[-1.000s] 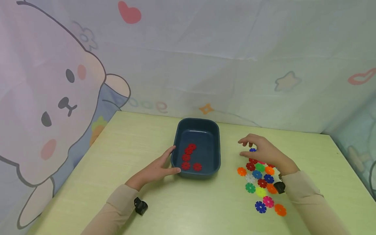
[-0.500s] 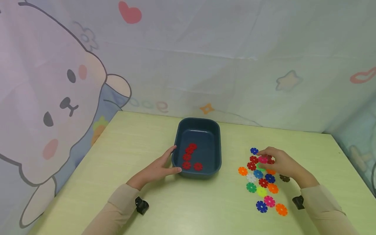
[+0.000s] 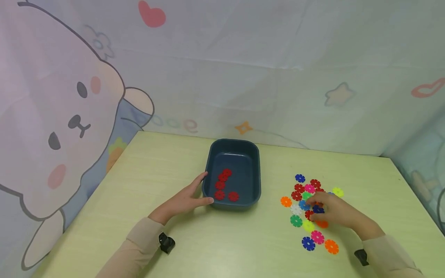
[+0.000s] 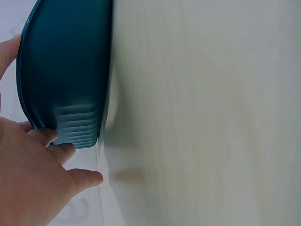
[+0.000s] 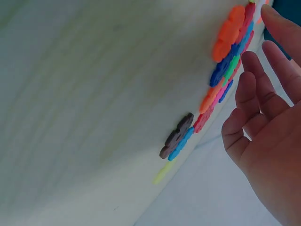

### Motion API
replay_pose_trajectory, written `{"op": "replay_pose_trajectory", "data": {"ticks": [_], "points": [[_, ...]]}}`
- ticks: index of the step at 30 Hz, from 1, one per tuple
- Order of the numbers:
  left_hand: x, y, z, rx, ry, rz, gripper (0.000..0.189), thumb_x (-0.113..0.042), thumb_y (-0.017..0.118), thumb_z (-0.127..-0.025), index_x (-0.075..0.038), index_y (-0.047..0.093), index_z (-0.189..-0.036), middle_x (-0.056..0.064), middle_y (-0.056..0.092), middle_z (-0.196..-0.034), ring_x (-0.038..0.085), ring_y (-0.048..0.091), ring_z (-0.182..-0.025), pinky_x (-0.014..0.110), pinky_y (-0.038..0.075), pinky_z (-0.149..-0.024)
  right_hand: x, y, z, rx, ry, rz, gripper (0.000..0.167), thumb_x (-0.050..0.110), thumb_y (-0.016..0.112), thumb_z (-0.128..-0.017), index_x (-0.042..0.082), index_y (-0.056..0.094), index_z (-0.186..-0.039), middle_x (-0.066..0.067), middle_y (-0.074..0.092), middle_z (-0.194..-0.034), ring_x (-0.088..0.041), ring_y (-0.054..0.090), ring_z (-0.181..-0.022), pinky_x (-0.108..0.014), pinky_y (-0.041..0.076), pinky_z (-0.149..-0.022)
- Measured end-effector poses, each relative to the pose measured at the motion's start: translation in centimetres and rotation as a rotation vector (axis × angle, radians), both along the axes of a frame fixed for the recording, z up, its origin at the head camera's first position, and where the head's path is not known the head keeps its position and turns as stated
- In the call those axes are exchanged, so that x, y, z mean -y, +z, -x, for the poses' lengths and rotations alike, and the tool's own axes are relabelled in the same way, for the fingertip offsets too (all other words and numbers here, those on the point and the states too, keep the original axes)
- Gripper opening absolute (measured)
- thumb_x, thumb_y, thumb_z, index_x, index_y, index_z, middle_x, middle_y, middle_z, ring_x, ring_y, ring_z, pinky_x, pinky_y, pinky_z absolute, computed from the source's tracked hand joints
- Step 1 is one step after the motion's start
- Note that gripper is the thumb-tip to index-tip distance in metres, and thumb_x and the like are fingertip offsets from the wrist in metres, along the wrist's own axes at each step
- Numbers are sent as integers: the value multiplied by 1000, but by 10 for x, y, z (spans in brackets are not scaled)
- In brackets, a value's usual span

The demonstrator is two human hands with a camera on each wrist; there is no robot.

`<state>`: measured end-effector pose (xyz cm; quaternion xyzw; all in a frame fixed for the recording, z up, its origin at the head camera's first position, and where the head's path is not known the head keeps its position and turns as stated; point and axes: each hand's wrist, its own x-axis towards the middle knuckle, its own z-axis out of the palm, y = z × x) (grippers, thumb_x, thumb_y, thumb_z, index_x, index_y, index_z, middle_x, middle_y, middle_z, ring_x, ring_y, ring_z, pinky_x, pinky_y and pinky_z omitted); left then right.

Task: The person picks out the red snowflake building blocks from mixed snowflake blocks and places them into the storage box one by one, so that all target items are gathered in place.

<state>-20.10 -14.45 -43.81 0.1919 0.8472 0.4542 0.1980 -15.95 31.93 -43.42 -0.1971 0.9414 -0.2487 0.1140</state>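
Note:
On the table at centre sits a dark blue plastic bin (image 3: 250,173) with several red snowflake building discs (image 3: 233,196) lying in its left part. My left hand (image 3: 182,200) rests against the bin's near left corner, thumb at the front rim and fairly straight fingers along the left wall; the left wrist view shows its fingertips on the ribbed outer side. To the right, my right hand (image 3: 335,212) is low over a spread of multicoloured snowflake discs, thumb and index apart. Between these fingertips a dark red disc (image 3: 308,215) shows partly; the palm hides other discs.
Around the right hand lie discs in several colours, such as an orange disc (image 3: 286,201), a green disc (image 3: 296,221) and a pink disc (image 3: 317,237). A brown disc (image 5: 177,136) shows in the right wrist view. A printed cloth (image 3: 222,77) hangs behind the table.
My right hand has moved from beyond the upper discs down and nearer, over the middle of the spread. My left hand and the bin stay in place.

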Motion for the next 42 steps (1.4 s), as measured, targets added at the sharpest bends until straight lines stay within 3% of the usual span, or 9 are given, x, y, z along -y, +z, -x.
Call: {"op": "replay_pose_trajectory", "data": {"ticks": [6, 21, 30, 42], "points": [[0, -1, 0, -5, 4, -2, 90, -41, 66, -91, -26, 7, -157, 3, 7, -162, 31, 8, -148, 59, 18, -113, 3, -2, -1, -18, 48, -20, 31, 22, 79, -80, 9, 69, -106, 6, 64, -98, -11, 51, -83, -23, 50, -72], [1, 0, 0, -14, 4, 4, 90, -43, 66, -90, -25, 7, -157, 4, 8, -162, 32, 9, -148, 60, 19, -112, 0, -1, -4, 30, 46, 0, 31, 18, 79, -79, 7, 69, -107, 6, 56, -88, -11, 48, -81, -22, 47, -68], [1, 0, 0, 0, 7, -3, 92, -43, 67, -90, -27, 6, -157, 2, 7, -162, 30, 9, -148, 59, 18, -113, -1, -3, -5, 50, 46, 23, 37, 25, 81, -78, 6, 68, -107, 5, 53, -86, -11, 46, -80, -22, 45, -66], [0, -1, 0, -4, 3, 11, 89, -40, 65, -92, -28, 5, -156, 2, 6, -162, 31, 9, -148, 60, 18, -113, -1, -7, -3, 71, 31, 32, 30, 18, 78, -80, 6, 68, -106, 5, 56, -85, -11, 48, -78, -22, 46, -67]]}}
